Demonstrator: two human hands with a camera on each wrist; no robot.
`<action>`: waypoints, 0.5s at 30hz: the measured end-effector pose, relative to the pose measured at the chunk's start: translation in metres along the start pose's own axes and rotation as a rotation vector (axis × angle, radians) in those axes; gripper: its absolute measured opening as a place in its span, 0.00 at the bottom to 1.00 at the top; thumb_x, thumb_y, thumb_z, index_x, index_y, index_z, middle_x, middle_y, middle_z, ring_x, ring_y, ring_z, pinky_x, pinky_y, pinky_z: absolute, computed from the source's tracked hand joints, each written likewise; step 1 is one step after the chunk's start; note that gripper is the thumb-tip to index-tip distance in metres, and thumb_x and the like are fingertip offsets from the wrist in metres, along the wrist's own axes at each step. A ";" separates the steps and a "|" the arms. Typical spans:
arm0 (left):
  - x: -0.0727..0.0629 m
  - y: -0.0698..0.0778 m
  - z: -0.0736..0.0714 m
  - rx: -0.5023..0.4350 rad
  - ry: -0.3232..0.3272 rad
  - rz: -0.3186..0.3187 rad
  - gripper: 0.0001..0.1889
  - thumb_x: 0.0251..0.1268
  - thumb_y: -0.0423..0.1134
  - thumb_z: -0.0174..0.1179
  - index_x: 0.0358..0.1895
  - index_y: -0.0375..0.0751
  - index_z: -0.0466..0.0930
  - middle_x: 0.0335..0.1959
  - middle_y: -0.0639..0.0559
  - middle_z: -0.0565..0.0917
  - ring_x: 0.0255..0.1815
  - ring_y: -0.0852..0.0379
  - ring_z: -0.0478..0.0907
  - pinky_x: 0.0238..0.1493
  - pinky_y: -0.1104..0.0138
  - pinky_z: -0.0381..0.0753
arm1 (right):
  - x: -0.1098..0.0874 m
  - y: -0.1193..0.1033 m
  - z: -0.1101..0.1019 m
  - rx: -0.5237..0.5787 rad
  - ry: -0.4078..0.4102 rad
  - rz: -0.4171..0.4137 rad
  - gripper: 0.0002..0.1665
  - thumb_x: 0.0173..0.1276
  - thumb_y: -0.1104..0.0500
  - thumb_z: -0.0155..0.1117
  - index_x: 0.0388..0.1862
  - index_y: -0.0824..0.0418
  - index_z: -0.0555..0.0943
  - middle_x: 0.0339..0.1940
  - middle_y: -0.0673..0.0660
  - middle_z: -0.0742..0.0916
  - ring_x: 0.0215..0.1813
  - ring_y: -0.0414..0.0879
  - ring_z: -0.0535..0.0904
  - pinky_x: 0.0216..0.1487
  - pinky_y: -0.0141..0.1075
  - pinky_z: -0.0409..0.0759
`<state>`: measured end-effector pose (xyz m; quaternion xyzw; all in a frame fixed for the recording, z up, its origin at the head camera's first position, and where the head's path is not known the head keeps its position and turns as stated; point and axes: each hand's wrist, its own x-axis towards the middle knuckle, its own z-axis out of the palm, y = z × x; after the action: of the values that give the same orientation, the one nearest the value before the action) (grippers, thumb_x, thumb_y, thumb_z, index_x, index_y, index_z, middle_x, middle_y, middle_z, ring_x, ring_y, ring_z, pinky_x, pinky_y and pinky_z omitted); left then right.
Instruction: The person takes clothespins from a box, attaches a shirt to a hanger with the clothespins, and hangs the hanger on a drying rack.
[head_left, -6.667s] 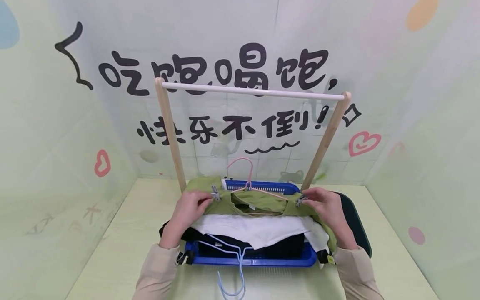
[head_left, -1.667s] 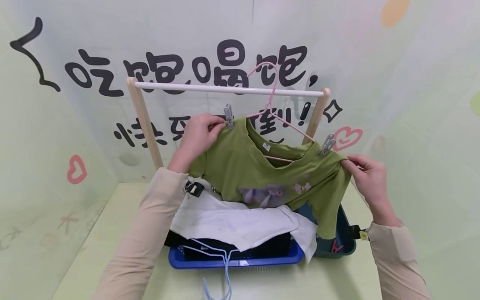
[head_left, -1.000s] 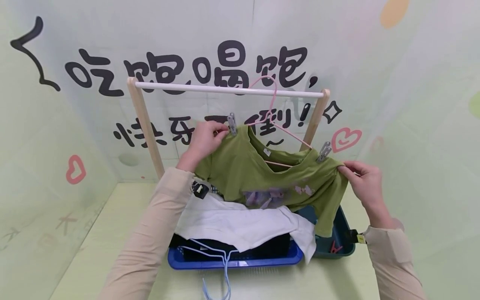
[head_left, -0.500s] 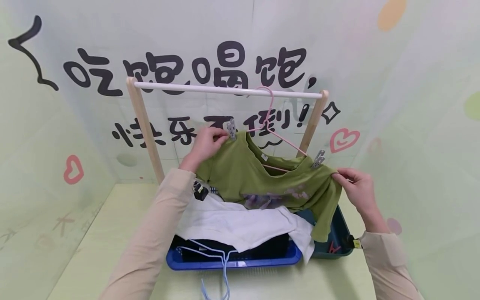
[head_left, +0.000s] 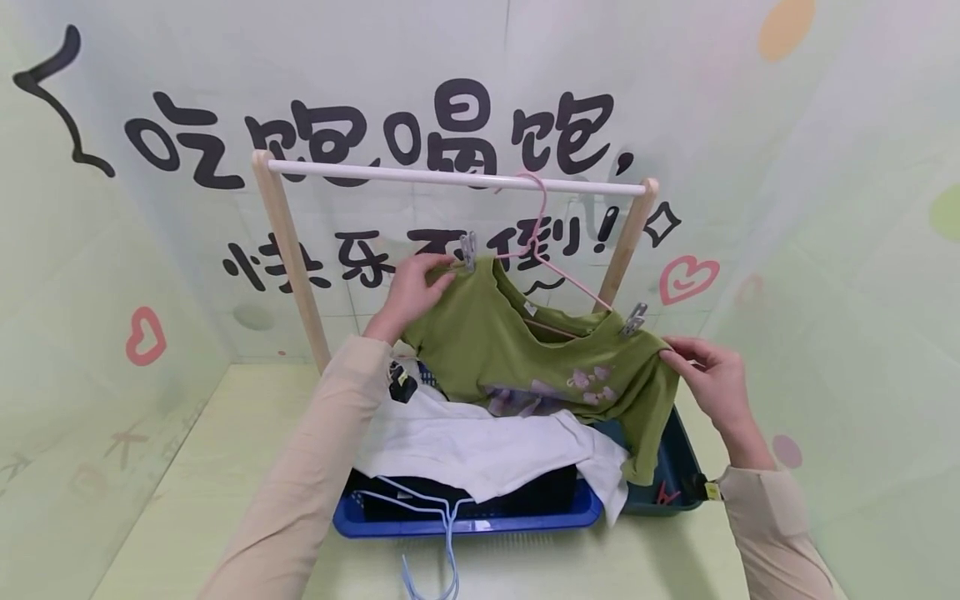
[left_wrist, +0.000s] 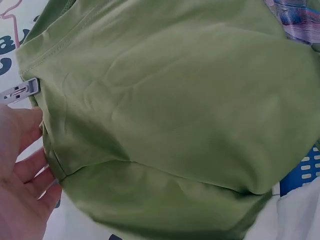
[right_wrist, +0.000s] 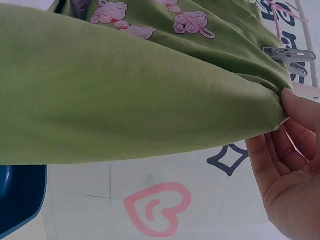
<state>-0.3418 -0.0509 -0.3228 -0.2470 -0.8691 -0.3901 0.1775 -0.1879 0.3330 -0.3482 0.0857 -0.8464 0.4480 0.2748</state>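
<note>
A green T-shirt [head_left: 472,342] with a purple print hangs on a pink hanger [head_left: 543,208], tilted lower on its right side. Grey clothespins [head_left: 468,250] clip both shoulders to the hanger. My left hand [head_left: 412,292] pinches the left shoulder just outside its clothespin [left_wrist: 21,91]. The right shoulder seam is pinched between thumb and fingers of my right hand [head_left: 712,379], outside the other clothespin [right_wrist: 289,54]. The hanger's hook overlaps the white rod [head_left: 412,177] of a wooden-legged rack, its curved top showing just above it.
Below the shirt, a blue basket [head_left: 480,527] holds a white garment [head_left: 480,454] and black cloth. A light blue hanger [head_left: 452,533] sticks out over its front. To the right, a dark green bin [head_left: 686,462] contains a red clothespin [head_left: 666,493].
My hands went from the clothespins to the shoulders, and the shirt rose from the basket. Since then both hands have lowered it, bringing the hook from above the rod down to it.
</note>
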 end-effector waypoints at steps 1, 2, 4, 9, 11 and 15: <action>-0.001 -0.001 -0.001 0.007 -0.009 -0.001 0.19 0.63 0.32 0.58 0.56 0.28 0.74 0.54 0.36 0.77 0.57 0.42 0.72 0.63 0.57 0.65 | -0.001 0.001 0.000 0.005 -0.006 0.000 0.12 0.61 0.68 0.65 0.42 0.74 0.82 0.30 0.31 0.82 0.29 0.28 0.77 0.30 0.19 0.75; -0.001 -0.001 -0.001 0.008 -0.015 -0.002 0.20 0.64 0.33 0.58 0.57 0.28 0.73 0.56 0.36 0.76 0.59 0.42 0.70 0.65 0.56 0.63 | -0.001 0.002 0.000 0.009 -0.010 0.000 0.12 0.61 0.68 0.65 0.42 0.74 0.82 0.30 0.30 0.82 0.30 0.28 0.77 0.32 0.19 0.75; -0.003 -0.003 -0.003 0.006 -0.013 0.000 0.21 0.64 0.33 0.57 0.59 0.28 0.71 0.58 0.35 0.75 0.61 0.41 0.69 0.66 0.56 0.61 | -0.003 0.003 0.000 0.020 -0.012 0.003 0.12 0.62 0.67 0.65 0.43 0.74 0.82 0.31 0.30 0.82 0.31 0.28 0.78 0.32 0.19 0.75; -0.016 -0.003 -0.017 -0.042 0.019 0.035 0.16 0.62 0.29 0.57 0.53 0.28 0.76 0.50 0.35 0.80 0.48 0.40 0.76 0.55 0.53 0.72 | -0.010 0.006 -0.004 0.102 0.009 0.019 0.12 0.66 0.68 0.59 0.44 0.77 0.79 0.33 0.32 0.84 0.32 0.28 0.80 0.36 0.19 0.76; -0.025 -0.004 -0.025 -0.063 0.005 0.033 0.13 0.62 0.28 0.56 0.49 0.27 0.78 0.45 0.35 0.81 0.43 0.41 0.78 0.49 0.52 0.74 | -0.015 0.005 -0.005 0.129 0.010 0.027 0.11 0.66 0.70 0.58 0.44 0.77 0.80 0.32 0.33 0.84 0.32 0.28 0.81 0.38 0.20 0.76; -0.048 -0.006 -0.042 -0.072 -0.064 0.005 0.10 0.62 0.27 0.56 0.45 0.27 0.80 0.43 0.36 0.83 0.42 0.43 0.79 0.47 0.53 0.77 | -0.028 0.013 -0.006 0.139 0.012 0.043 0.10 0.65 0.73 0.57 0.43 0.78 0.79 0.30 0.34 0.84 0.31 0.28 0.81 0.37 0.20 0.77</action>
<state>-0.3011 -0.1004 -0.3236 -0.2679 -0.8590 -0.4127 0.1413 -0.1672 0.3429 -0.3701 0.0835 -0.8134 0.5118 0.2636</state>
